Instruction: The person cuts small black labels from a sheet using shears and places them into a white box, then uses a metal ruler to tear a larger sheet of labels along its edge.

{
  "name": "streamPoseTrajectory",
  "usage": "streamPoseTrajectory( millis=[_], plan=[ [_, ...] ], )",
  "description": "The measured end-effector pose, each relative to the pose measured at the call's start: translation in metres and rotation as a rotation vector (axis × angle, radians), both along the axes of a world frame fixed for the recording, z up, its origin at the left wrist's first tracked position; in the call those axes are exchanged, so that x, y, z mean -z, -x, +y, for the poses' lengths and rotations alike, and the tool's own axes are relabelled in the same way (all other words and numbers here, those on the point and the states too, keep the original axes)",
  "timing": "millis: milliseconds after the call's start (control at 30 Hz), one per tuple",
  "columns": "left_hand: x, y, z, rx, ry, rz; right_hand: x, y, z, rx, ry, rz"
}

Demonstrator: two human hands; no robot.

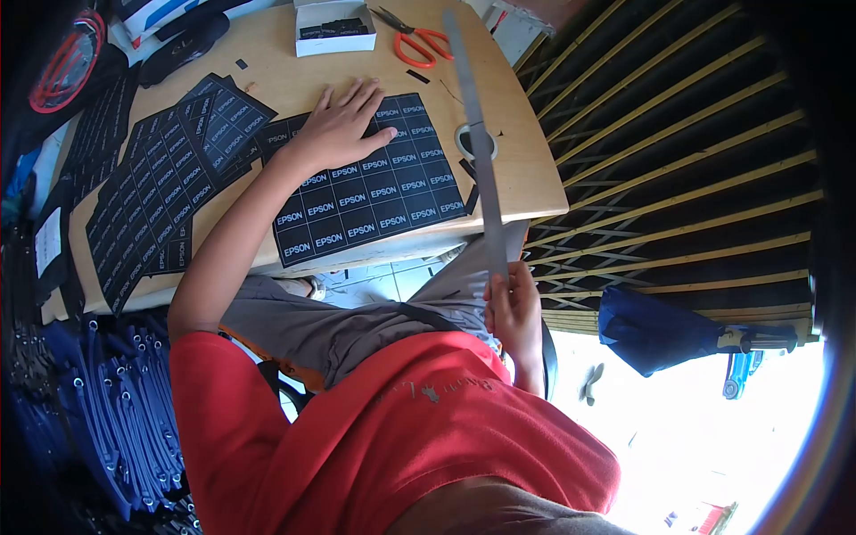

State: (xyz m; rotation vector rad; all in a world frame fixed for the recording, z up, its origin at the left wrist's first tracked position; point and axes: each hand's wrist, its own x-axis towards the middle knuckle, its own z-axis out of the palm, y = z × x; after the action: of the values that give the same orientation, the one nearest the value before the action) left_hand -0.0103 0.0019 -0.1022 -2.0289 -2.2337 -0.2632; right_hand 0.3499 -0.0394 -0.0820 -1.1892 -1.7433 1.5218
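Note:
My left hand [348, 125] lies flat with spread fingers on a black sheet [374, 201] printed with rows of "EPSON" labels in a grid. In my right hand [514, 308], beyond the table's near edge, is the lower end of a long metal ruler [481, 134]. The ruler points away from me, over the right part of the table, and passes in front of a roll of tape [465, 141]. Narrow dark strips [472, 200] lie beside the sheet's right edge.
More printed black sheets [156, 187] overlap on the wooden table [259, 40] at left. A white box [334, 45] of cut labels and orange-handled scissors [419, 40] sit at the back. A folding gate [678, 152] stands right; blue straps [129, 410] hang below left.

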Motion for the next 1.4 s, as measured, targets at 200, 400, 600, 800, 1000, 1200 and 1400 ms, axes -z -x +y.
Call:
streamPoseTrajectory(
  millis=[200, 400, 600, 800, 1000, 1200, 1400],
  plan=[
    [-0.001, -0.002, 0.0, 0.004, 0.008, -0.031, 0.006, 0.004, -0.018, -0.096, 0.054, 0.049],
    [0.003, 0.013, 0.013, 0.017, -0.329, -0.389, 0.011, -0.004, -0.028, -0.233, 0.303, 0.33],
    [0.01, 0.027, 0.017, -0.08, -0.435, -0.386, 0.03, -0.047, -0.045, -0.234, 0.525, 0.484],
    [0.023, -0.001, 0.038, -0.203, -0.19, 0.036, 0.044, -0.081, -0.044, -0.203, 0.439, 0.452],
    [0.025, -0.039, 0.09, -0.14, -0.246, 0.028, 0.046, -0.077, -0.034, -0.128, 0.41, 0.489],
    [0.006, -0.07, 0.114, -0.148, -0.302, 0.0, 0.042, -0.057, -0.019, -0.119, 0.341, 0.489],
    [-0.006, -0.068, 0.113, 0.145, -0.54, -0.165, 0.043, -0.054, -0.001, -0.147, 0.405, 0.536]
  ],
)
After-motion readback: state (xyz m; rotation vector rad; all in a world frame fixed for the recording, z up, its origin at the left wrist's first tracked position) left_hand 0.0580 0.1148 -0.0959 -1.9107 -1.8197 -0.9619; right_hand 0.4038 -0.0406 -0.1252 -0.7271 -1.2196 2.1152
